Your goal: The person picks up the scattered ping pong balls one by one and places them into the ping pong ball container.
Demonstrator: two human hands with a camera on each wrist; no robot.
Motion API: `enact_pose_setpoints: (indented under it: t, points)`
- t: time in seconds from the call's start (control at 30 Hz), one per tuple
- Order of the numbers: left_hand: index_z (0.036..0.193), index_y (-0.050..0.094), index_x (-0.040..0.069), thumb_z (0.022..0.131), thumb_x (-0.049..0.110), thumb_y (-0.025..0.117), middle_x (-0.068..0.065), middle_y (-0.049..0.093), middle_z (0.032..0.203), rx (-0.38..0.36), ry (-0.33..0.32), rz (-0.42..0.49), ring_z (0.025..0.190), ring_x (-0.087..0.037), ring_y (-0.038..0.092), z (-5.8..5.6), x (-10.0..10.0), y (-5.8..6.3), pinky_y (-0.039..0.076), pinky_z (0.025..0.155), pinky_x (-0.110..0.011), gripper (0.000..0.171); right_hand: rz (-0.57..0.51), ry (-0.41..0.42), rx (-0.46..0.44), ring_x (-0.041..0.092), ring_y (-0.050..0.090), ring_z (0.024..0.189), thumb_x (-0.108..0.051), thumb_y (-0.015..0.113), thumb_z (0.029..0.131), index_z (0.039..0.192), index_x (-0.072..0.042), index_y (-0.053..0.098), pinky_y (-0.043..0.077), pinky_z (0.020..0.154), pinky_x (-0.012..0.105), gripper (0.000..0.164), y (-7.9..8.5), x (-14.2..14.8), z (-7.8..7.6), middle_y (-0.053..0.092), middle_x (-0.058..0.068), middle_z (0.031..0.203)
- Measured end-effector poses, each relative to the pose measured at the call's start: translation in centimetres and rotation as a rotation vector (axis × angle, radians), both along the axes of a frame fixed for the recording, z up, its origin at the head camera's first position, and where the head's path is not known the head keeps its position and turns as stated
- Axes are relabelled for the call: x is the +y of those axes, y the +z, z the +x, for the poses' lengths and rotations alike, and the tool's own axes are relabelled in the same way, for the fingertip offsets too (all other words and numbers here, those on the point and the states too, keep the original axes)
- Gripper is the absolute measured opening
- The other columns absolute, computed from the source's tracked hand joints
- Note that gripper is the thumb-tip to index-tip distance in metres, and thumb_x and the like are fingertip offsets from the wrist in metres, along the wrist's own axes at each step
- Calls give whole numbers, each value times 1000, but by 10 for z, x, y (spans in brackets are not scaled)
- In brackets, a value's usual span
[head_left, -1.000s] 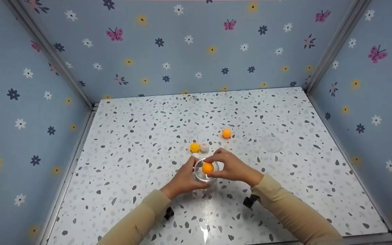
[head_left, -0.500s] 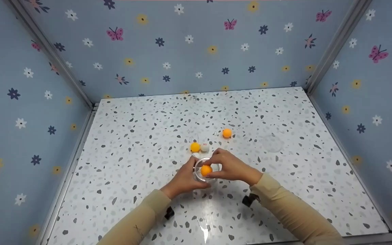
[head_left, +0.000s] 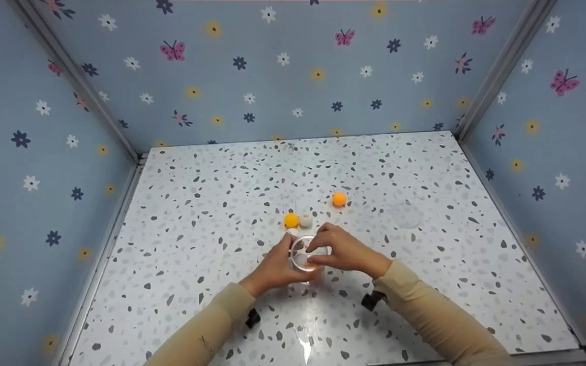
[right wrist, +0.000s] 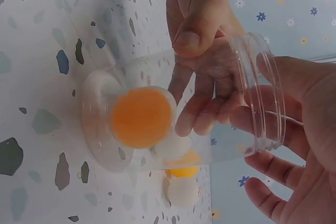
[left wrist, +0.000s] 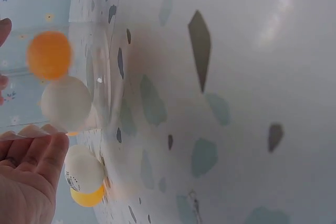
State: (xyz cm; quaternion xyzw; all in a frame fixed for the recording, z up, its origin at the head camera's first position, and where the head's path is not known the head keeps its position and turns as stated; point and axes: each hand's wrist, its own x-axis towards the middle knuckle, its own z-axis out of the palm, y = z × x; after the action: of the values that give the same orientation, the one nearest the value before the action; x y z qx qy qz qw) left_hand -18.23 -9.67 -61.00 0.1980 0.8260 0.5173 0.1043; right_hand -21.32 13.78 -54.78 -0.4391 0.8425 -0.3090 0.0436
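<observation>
My left hand [head_left: 275,269] grips a clear plastic jar [right wrist: 139,74] around its side, keeping it upright on the speckled table. Inside the jar, low down, are an orange table tennis ball [right wrist: 140,117] and a white ball [left wrist: 65,103]. My right hand [head_left: 346,249] is at the jar's mouth, thumb and fingers spread over the threaded rim [right wrist: 257,93], with nothing held between them. Just beyond the jar lie a yellow-orange ball [head_left: 291,220] and a white ball [head_left: 305,220]. Another white ball [head_left: 292,232] is partly hidden behind my left hand.
Farther back on the table sits a single orange ball [head_left: 339,199]. To the right lies a clear round disc [head_left: 406,215], faint against the pattern. Flower-printed panels [head_left: 283,76] enclose the table at the back and both sides.
The orange ball that my right fingers pinched over the jar's mouth has been let go and dropped inside. My left hand and the jar have stayed in place.
</observation>
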Motion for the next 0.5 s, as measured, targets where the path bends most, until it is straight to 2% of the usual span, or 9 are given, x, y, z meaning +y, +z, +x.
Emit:
enact_pose_setpoints:
  t: [0.27, 0.5]
  points:
    - [141, 47, 9, 82, 37, 96, -4, 64, 138, 8, -13, 24, 124, -21, 65, 5, 0, -1, 53, 110, -45, 81, -23, -28, -20, 24, 62, 102, -23, 81, 99, 108, -6, 85, 52, 91, 42, 19, -7, -2, 3, 84, 1, 104]
    - [153, 45, 7, 85, 32, 95, -3, 61, 148, 32, -24, 74, 131, -21, 63, 7, 2, 0, 52, 113, -45, 89, -73, -22, 44, 24, 63, 102, -21, 80, 99, 106, -7, 85, 54, 92, 42, 16, -10, -3, 4, 84, 2, 106]
